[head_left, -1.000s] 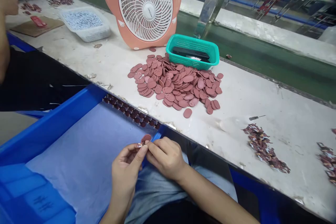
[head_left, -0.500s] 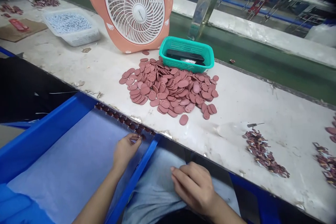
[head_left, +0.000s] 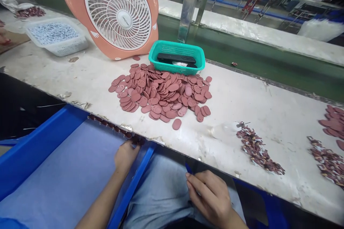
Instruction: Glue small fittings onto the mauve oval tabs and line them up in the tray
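My left hand (head_left: 127,155) reaches into a blue tray (head_left: 53,123) lined with a pale blue sheet, below the table edge. Its fingers are bent at the end of a row of small dark red pieces (head_left: 115,127) along the tray's far side. The fingertips are partly hidden, and I cannot make out what they hold. Above my lap, my right hand (head_left: 211,195) is curled, thumb and forefinger tips together; nothing clear shows between them. On the table lies a heap of flat oval reddish-brown tags (head_left: 163,94), some with small holes.
Behind the heap stand a green basket (head_left: 177,68) with black items and an orange fan (head_left: 120,18). A white tub (head_left: 61,44) of small pale pieces is at left. Small dark red strap-like pieces (head_left: 258,148) lie at right. The table edge (head_left: 158,141) overhangs the tray.
The view has turned a little right, so the table things sit further left. My left hand's fingers have gone further under the table edge. My right hand's fingertips have drawn into a pinch.
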`<act>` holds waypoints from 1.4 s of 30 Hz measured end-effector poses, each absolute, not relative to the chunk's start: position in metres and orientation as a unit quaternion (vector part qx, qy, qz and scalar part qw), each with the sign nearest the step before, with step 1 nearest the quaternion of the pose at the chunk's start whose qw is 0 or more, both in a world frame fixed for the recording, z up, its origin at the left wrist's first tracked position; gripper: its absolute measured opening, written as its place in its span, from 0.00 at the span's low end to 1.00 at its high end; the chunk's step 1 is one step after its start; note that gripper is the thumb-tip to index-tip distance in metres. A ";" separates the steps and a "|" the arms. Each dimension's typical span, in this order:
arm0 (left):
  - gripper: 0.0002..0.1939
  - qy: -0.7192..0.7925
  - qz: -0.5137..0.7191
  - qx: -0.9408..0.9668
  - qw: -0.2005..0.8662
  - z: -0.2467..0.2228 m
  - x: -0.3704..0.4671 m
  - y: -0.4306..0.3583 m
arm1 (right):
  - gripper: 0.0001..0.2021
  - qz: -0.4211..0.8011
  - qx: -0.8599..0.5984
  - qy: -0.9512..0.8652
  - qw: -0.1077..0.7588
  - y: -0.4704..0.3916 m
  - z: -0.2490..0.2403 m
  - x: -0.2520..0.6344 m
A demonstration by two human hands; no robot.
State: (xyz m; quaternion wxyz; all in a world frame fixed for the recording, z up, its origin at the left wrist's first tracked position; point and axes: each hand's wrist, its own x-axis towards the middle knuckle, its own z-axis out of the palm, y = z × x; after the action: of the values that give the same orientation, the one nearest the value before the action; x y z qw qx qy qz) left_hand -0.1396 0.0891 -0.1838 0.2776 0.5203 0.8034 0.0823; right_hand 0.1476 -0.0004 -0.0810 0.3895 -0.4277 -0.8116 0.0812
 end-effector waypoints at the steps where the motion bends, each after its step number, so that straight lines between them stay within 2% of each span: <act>1: 0.17 0.806 0.077 0.519 0.274 -0.184 -0.138 0.090 | 0.11 0.081 -0.428 -0.811 0.391 0.000 -0.082 0.149; 7: 0.13 0.811 0.099 0.534 0.218 -0.164 -0.145 0.083 | 0.13 0.043 -0.451 -0.785 0.423 0.001 -0.072 0.162; 9: 0.13 0.814 0.140 0.538 0.170 -0.146 -0.150 0.073 | 0.15 0.009 -0.474 -0.750 0.461 0.001 -0.065 0.170; 11: 0.14 0.802 0.219 0.550 0.078 -0.123 -0.150 0.064 | 0.16 -0.032 -0.513 -0.697 0.500 0.004 -0.058 0.179; 12: 0.12 0.764 0.284 0.580 0.012 -0.110 -0.144 0.062 | 0.16 -0.046 -0.541 -0.667 0.510 0.007 -0.056 0.183; 14: 0.06 0.550 0.440 0.692 -0.157 -0.086 -0.124 0.065 | 0.22 -0.038 -0.614 -0.620 0.488 0.020 -0.053 0.189; 15: 0.13 0.455 0.451 0.746 -0.182 -0.075 -0.110 0.070 | 0.29 -0.019 -0.647 -0.612 0.455 0.028 -0.052 0.191; 17: 0.28 0.394 0.360 0.837 -0.124 -0.059 -0.081 0.081 | 0.40 0.024 -0.684 -0.622 0.380 0.046 -0.051 0.193; 18: 0.32 0.384 0.315 0.863 -0.094 -0.054 -0.070 0.086 | 0.40 0.041 -0.688 -0.630 0.357 0.054 -0.050 0.193; 20: 0.30 0.373 0.275 0.885 -0.052 -0.051 -0.058 0.093 | 0.31 0.061 -0.680 -0.637 0.357 0.067 -0.049 0.193; 23: 0.16 0.336 0.314 0.887 -0.051 -0.058 -0.059 0.091 | 0.19 0.088 -0.663 -0.627 0.401 0.071 -0.046 0.192; 24: 0.14 0.324 0.337 0.883 -0.049 -0.061 -0.061 0.087 | 0.17 0.093 -0.657 -0.623 0.413 0.067 -0.044 0.191; 26: 0.18 0.323 0.398 0.859 -0.011 -0.063 -0.059 0.075 | 0.16 0.108 -0.643 -0.619 0.437 0.055 -0.040 0.189; 28: 0.17 0.384 0.480 0.780 0.117 -0.059 -0.048 0.059 | 0.16 0.198 -0.601 -0.606 0.482 0.038 -0.035 0.183; 30: 0.11 0.483 0.528 0.615 0.333 -0.049 -0.032 0.042 | 0.15 0.339 -0.538 -0.574 0.516 0.023 -0.028 0.175; 32: 0.09 0.514 0.510 0.464 0.511 -0.039 -0.018 0.029 | 0.14 0.458 -0.485 -0.531 0.522 0.013 -0.023 0.167; 34: 0.10 0.503 0.490 0.394 0.594 -0.031 -0.009 0.020 | 0.13 0.512 -0.469 -0.492 0.525 0.009 -0.019 0.161; 37: 0.09 0.476 0.495 0.400 0.607 -0.031 -0.005 0.014 | 0.14 0.562 -0.466 -0.400 0.554 0.007 -0.020 0.155; 42: 0.17 0.371 0.529 0.526 0.553 -0.044 0.000 0.016 | 0.23 0.653 -0.451 -0.258 0.552 0.000 -0.030 0.148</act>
State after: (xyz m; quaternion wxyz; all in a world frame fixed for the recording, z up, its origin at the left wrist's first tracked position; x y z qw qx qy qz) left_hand -0.0002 0.0160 -0.0441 0.5534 0.5255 0.3712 0.5289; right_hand 0.1481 0.0005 -0.0298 0.5515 -0.4507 -0.2580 0.6528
